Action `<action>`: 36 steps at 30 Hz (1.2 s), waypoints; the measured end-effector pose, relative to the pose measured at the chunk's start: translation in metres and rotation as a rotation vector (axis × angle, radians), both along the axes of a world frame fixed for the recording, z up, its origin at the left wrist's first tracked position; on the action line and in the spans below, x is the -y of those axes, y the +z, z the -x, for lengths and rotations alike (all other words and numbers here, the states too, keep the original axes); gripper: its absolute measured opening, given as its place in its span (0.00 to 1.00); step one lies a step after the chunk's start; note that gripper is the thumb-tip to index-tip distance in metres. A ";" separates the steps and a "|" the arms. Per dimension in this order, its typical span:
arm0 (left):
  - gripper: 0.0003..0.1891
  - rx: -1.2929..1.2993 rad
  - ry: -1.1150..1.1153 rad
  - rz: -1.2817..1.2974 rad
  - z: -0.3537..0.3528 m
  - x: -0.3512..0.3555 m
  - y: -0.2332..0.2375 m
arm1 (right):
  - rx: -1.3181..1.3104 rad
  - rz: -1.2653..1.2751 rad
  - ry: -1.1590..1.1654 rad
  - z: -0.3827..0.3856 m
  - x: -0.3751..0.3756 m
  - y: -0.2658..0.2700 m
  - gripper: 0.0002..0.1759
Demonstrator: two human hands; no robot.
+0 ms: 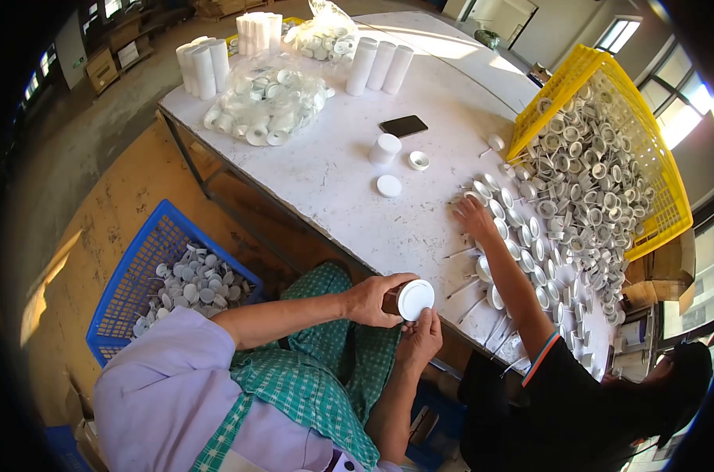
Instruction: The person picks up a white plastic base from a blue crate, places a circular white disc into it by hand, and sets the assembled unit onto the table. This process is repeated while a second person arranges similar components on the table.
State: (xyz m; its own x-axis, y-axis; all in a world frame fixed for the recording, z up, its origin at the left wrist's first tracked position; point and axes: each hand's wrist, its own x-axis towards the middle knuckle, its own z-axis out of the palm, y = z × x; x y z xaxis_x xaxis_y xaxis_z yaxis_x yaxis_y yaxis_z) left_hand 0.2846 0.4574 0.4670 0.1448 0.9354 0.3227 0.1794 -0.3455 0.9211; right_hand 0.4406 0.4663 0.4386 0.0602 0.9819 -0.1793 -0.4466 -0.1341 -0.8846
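Note:
My left hand [375, 300] is wrapped around a dark brown, round-sided piece [391, 302], probably a jar or roll, mostly hidden by my fingers. On the side facing my right hand sits a flat white disc [417, 298], like a lid, tilted up toward me. The fingers of my right hand [421, 337] pinch this disc's lower right edge. Both hands are over my lap, just off the table's near edge. On the table stand a white cylinder [384, 149], a white ring-shaped cap [419, 160] and a flat white lid [388, 186].
A co-worker's hand [476, 220] touches loose white caps with thin stems [522, 236]. More spill from a tipped yellow crate [671, 185]. A phone [403, 126], bagged caps [266, 106] and white cylinders [380, 67] stand farther back. The blue basket [149, 244] holds caps.

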 end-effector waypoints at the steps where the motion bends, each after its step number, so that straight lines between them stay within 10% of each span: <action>1: 0.34 0.023 -0.028 0.009 0.000 0.000 0.001 | -0.001 -0.001 -0.001 0.000 0.000 -0.001 0.12; 36: 0.21 0.005 0.122 0.166 -0.012 -0.005 -0.007 | 0.089 -0.075 -0.005 0.005 0.004 -0.002 0.09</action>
